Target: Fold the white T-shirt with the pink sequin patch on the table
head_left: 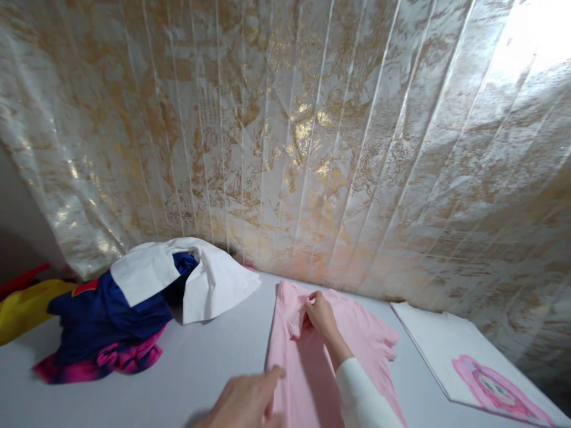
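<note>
A pink shirt (307, 362) lies spread on the pale grey surface (209, 362), its top toward the wall. My right hand (320, 314) reaches forward in a white sleeve and pinches a fold of the pink shirt near its collar. My left hand (247, 401) is low at the frame's bottom edge, thumb and fingers closed on the shirt's left edge.
A heap of clothes sits at the left: a white garment (209, 279), a navy one (102, 318), a magenta one (120, 359), yellow cloth (27, 306). A folded white shirt with a pink print (464, 351) lies at right. A white-and-gold curtain (312, 131) hangs behind.
</note>
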Motion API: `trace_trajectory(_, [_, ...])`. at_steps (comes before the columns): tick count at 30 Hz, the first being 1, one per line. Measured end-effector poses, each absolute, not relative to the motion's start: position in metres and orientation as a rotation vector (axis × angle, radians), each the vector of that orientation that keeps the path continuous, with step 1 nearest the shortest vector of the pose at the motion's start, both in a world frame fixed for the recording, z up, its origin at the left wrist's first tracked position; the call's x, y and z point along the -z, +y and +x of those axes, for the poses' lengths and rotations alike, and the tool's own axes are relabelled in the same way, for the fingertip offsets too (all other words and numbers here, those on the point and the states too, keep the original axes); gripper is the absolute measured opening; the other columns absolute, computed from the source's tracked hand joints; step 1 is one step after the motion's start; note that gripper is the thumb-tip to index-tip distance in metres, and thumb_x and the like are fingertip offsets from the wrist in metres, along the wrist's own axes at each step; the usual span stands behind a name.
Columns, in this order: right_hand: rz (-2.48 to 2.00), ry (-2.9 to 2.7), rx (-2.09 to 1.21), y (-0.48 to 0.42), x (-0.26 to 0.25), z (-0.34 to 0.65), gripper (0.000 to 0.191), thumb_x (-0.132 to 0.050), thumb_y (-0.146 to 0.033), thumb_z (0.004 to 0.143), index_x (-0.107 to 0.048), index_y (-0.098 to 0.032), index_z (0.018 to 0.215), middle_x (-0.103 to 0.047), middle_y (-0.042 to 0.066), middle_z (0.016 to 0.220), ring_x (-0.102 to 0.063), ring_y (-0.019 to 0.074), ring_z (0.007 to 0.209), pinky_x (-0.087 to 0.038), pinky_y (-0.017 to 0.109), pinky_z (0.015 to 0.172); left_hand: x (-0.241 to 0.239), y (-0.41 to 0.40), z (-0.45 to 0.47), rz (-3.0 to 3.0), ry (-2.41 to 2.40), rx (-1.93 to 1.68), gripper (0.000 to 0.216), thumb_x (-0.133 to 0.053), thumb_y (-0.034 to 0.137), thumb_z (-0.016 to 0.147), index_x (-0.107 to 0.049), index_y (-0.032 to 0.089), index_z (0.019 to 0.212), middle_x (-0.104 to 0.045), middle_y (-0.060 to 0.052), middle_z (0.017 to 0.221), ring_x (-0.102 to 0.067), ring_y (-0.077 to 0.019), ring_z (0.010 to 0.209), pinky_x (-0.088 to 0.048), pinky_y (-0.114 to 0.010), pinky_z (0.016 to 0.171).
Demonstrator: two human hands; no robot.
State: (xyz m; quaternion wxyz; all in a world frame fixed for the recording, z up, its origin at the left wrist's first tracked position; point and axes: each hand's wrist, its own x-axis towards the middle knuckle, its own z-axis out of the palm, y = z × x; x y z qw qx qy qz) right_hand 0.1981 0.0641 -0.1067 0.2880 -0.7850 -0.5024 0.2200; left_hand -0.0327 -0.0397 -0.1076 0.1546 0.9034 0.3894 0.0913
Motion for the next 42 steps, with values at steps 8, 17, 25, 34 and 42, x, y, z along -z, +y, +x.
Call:
trace_trajectory(8, [-1.926,-1.456,-0.615,0.048,0.108,0.186,0.06,-0.058,-0.019,0.081,-0.039,-0.008,0.136,-0.07,0.003,0.075,-0.069,0.0182,0.068,-0.047,0.024,0.059,0.089,0.105,-0.001,2.742,1.132,-0.348,0.042,-0.043,0.014,0.091,-0.052,0.019,0.131,-0.049,-0.01,0.143,-0.043,-0.023,0.133,-0.031,-0.04,0.108])
trace_trajectory(17, [-1.884,-1.577,-0.579,0.025,0.102,0.17,0.027,-0.052,-0.027,0.086,-0.065,-0.02,0.108,-0.072,0.005,0.083,-0.069,0.0197,0.079,-0.042,0.024,0.064,0.124,0.124,0.011,2.8,1.051,-0.313,0.046,-0.037,0.018,0.095,-0.044,0.02,0.141,-0.034,-0.007,0.154,-0.025,-0.0211,0.143,-0.029,-0.044,0.107])
trace_trajectory(25, [-1.998,-1.601,-0.573,0.015,0.1,0.171,0.02,-0.053,-0.021,0.085,-0.068,-0.023,0.096,-0.071,0.001,0.071,-0.066,0.017,0.067,-0.034,0.023,0.057,0.122,0.127,0.013,2.82,1.012,-0.323,0.046,-0.035,0.018,0.095,-0.044,0.02,0.14,-0.033,-0.008,0.154,-0.027,-0.02,0.143,-0.03,-0.042,0.106])
trace_trajectory(34, [-1.84,-1.703,-0.822,-0.082,0.09,0.163,0.032,-0.044,-0.027,0.087,-0.058,-0.022,0.115,-0.066,0.0,0.076,-0.06,0.0155,0.061,-0.039,0.024,0.058,0.104,0.07,-0.006,2.74,0.949,-0.382,0.048,-0.044,0.014,0.092,-0.041,0.017,0.14,-0.032,-0.011,0.154,-0.022,-0.0236,0.144,-0.023,-0.043,0.11])
trace_trajectory(42, [-1.712,-1.659,-1.151,-0.173,0.099,0.138,0.03,-0.047,-0.026,0.084,-0.057,-0.02,0.112,-0.067,0.002,0.08,-0.059,0.0153,0.067,-0.04,0.023,0.061,0.075,-0.091,-0.075,2.436,0.775,-0.422,0.018,-0.059,0.008,0.081,-0.049,0.022,0.087,-0.056,0.0,0.098,-0.05,-0.0199,0.095,-0.038,-0.032,0.085])
